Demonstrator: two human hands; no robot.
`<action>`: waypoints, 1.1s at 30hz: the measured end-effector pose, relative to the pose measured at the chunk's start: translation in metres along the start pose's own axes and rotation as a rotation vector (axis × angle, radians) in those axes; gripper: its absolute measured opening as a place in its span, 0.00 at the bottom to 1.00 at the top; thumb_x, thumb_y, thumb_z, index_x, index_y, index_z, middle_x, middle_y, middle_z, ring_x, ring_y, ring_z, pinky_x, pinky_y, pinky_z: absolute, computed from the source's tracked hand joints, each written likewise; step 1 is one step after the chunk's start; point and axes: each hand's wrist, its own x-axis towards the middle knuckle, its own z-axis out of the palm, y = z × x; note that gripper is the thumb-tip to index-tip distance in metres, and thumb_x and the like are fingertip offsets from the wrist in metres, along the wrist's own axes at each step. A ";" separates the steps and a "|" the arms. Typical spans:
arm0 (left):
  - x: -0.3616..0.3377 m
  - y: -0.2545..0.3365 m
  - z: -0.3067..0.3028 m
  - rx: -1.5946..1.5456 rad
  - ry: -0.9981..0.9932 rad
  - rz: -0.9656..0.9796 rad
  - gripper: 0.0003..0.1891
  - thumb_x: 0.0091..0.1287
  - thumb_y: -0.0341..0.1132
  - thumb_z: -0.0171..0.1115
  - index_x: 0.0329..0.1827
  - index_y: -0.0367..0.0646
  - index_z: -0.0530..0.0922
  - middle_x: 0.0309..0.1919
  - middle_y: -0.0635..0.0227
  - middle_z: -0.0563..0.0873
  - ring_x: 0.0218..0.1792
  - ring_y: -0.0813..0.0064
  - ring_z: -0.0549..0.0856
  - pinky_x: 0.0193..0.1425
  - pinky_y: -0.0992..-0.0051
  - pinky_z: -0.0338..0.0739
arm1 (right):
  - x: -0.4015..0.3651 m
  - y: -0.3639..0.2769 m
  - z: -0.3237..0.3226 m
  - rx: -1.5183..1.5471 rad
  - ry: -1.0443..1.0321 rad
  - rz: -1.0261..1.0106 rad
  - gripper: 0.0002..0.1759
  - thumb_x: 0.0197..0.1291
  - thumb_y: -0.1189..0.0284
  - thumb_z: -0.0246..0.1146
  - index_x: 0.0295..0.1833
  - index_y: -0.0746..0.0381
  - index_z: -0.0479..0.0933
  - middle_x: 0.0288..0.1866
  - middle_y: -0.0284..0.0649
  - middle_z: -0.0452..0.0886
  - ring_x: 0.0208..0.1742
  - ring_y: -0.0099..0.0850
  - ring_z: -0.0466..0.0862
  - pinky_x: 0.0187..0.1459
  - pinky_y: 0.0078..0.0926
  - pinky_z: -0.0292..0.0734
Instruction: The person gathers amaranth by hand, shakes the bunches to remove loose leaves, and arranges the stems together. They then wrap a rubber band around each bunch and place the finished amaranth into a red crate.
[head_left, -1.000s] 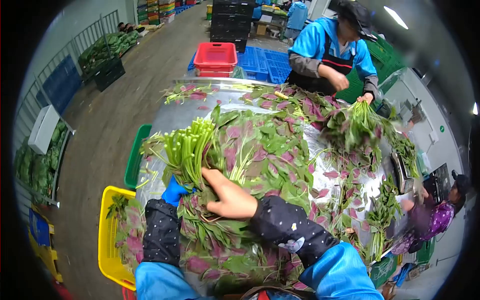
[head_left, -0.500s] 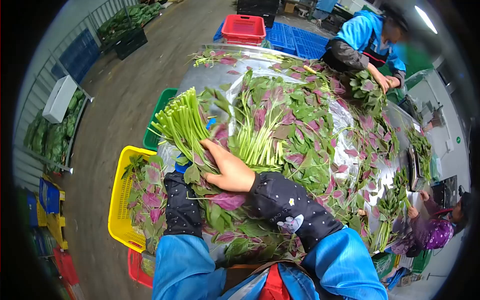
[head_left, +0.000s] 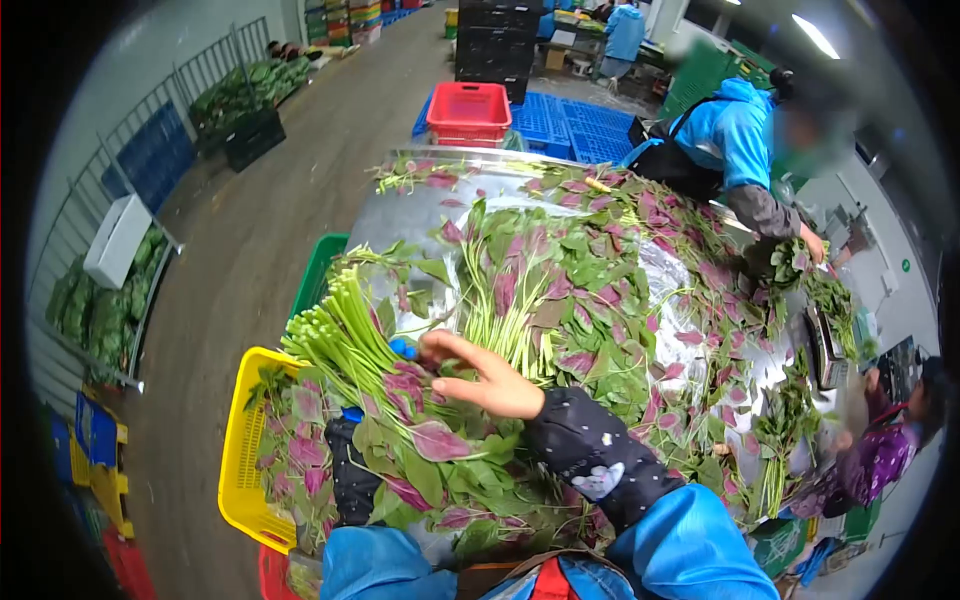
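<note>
A thick bunch of amaranth (head_left: pixel 345 330) lies slantwise in my left hand (head_left: pixel 403 349), pale green cut stems up and left, green-and-purple leaves toward me. Blue glove shows at the bunch's right edge and by the wrist; the rest of this hand is hidden beneath the stems and leaves. My right hand (head_left: pixel 485 380) hovers at the right side of the bunch, fingers bent and apart, with nothing seen in it. Beyond it, more amaranth (head_left: pixel 520 280) is piled on plastic sheeting, stems pointing toward me.
The metal table (head_left: pixel 400 195) carries scattered leaves. Left of it stand a yellow crate (head_left: pixel 240 475) holding leaves and a green crate (head_left: pixel 318 270). A red crate (head_left: pixel 468 112) is at the far end. One co-worker (head_left: pixel 735 140) leans over the right side; another person (head_left: pixel 875 450) is at lower right.
The view has tilted up, so the table sits lower. My right hand has come off the leaves and opened. The bunch's leaves now spread over my left sleeve. The blue-clad co-worker's hands moved rightward with greens.
</note>
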 end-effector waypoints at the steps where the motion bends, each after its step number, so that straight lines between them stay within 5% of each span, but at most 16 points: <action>1: -0.004 0.008 0.012 0.020 -0.031 0.027 0.28 0.52 0.38 0.65 0.58 0.41 0.72 0.51 0.59 0.80 0.50 0.64 0.81 0.53 0.64 0.75 | -0.011 -0.008 -0.003 0.230 -0.027 0.099 0.29 0.62 0.68 0.59 0.66 0.64 0.60 0.60 0.41 0.71 0.61 0.31 0.71 0.61 0.29 0.64; 6: -0.030 0.048 0.094 0.258 -0.297 0.146 0.28 0.51 0.40 0.65 0.57 0.42 0.73 0.51 0.58 0.80 0.50 0.63 0.81 0.53 0.64 0.75 | -0.105 0.001 -0.033 0.970 -0.175 0.472 0.34 0.66 0.47 0.45 0.65 0.63 0.62 0.60 0.47 0.71 0.59 0.38 0.75 0.59 0.38 0.70; 9: -0.047 0.056 0.158 0.576 -0.561 0.204 0.29 0.51 0.41 0.66 0.57 0.42 0.73 0.51 0.58 0.80 0.50 0.62 0.81 0.53 0.64 0.75 | -0.178 -0.007 -0.035 1.194 -0.203 0.605 0.44 0.61 0.38 0.42 0.69 0.63 0.55 0.68 0.52 0.61 0.65 0.47 0.67 0.62 0.48 0.66; 10: -0.051 0.051 0.180 0.716 -0.644 0.227 0.29 0.50 0.41 0.66 0.57 0.42 0.73 0.51 0.58 0.80 0.50 0.62 0.81 0.53 0.64 0.75 | -0.205 0.005 -0.033 1.526 -0.181 0.711 0.44 0.61 0.40 0.44 0.70 0.63 0.53 0.69 0.51 0.59 0.66 0.49 0.66 0.62 0.48 0.66; 12: -0.054 0.030 0.222 1.079 -0.776 0.259 0.31 0.41 0.39 0.70 0.54 0.47 0.75 0.39 0.58 0.83 0.40 0.58 0.84 0.45 0.66 0.77 | -0.251 0.014 -0.007 1.235 -0.002 0.869 0.42 0.62 0.43 0.46 0.70 0.64 0.53 0.67 0.50 0.63 0.65 0.48 0.67 0.62 0.47 0.66; 13: -0.060 0.015 0.242 1.199 -0.771 0.336 0.29 0.41 0.37 0.68 0.52 0.50 0.76 0.32 0.57 0.83 0.33 0.53 0.82 0.36 0.63 0.75 | -0.269 0.016 0.010 1.392 -0.199 0.795 0.39 0.63 0.46 0.49 0.69 0.65 0.55 0.65 0.51 0.66 0.64 0.45 0.69 0.62 0.45 0.67; 14: -0.066 -0.009 0.247 1.304 -0.834 0.342 0.27 0.40 0.34 0.67 0.49 0.49 0.77 0.34 0.58 0.83 0.36 0.53 0.82 0.38 0.61 0.75 | -0.284 0.017 0.026 1.532 -0.406 0.707 0.37 0.64 0.50 0.51 0.67 0.65 0.57 0.64 0.51 0.68 0.63 0.42 0.71 0.63 0.42 0.67; 19: -0.096 -0.084 0.254 1.489 -0.901 0.195 0.36 0.36 0.35 0.67 0.57 0.54 0.72 0.50 0.64 0.79 0.55 0.59 0.75 0.60 0.59 0.63 | -0.330 0.033 0.068 1.174 -0.265 1.003 0.20 0.59 0.68 0.62 0.54 0.67 0.70 0.44 0.46 0.82 0.42 0.33 0.84 0.44 0.30 0.81; 23: -0.125 -0.058 0.285 1.661 -0.628 0.287 0.39 0.39 0.31 0.66 0.62 0.53 0.68 0.65 0.59 0.66 0.68 0.59 0.61 0.70 0.53 0.49 | -0.333 0.022 0.076 1.149 -0.218 0.959 0.18 0.54 0.74 0.65 0.50 0.65 0.72 0.40 0.42 0.82 0.36 0.30 0.85 0.39 0.27 0.82; 26: -0.160 -0.020 0.306 1.716 -0.180 0.296 0.37 0.40 0.29 0.66 0.61 0.51 0.69 0.65 0.55 0.65 0.69 0.57 0.60 0.70 0.54 0.51 | -0.335 0.020 0.082 1.083 -0.177 0.792 0.21 0.52 0.76 0.66 0.53 0.62 0.72 0.41 0.37 0.82 0.40 0.27 0.83 0.42 0.26 0.79; 30: -0.247 -0.024 0.279 1.243 0.209 0.387 0.32 0.47 0.27 0.67 0.59 0.44 0.71 0.55 0.56 0.77 0.57 0.62 0.76 0.59 0.67 0.70 | -0.317 -0.007 0.076 0.850 -0.222 0.585 0.29 0.47 0.80 0.66 0.59 0.63 0.70 0.50 0.35 0.79 0.50 0.24 0.78 0.52 0.25 0.73; 31: -0.273 -0.044 0.267 1.175 0.309 0.171 0.29 0.54 0.32 0.66 0.61 0.44 0.69 0.50 0.61 0.81 0.51 0.68 0.80 0.53 0.72 0.73 | -0.314 -0.016 0.078 0.855 -0.220 0.517 0.29 0.47 0.80 0.66 0.58 0.63 0.70 0.49 0.36 0.79 0.49 0.24 0.78 0.52 0.25 0.73; 33: -0.274 -0.060 0.279 0.409 0.308 -0.164 0.29 0.59 0.38 0.63 0.63 0.41 0.65 0.55 0.62 0.77 0.55 0.68 0.77 0.58 0.69 0.71 | -0.305 -0.021 0.083 0.851 -0.213 0.400 0.28 0.46 0.80 0.67 0.57 0.63 0.71 0.49 0.35 0.79 0.48 0.25 0.78 0.51 0.24 0.73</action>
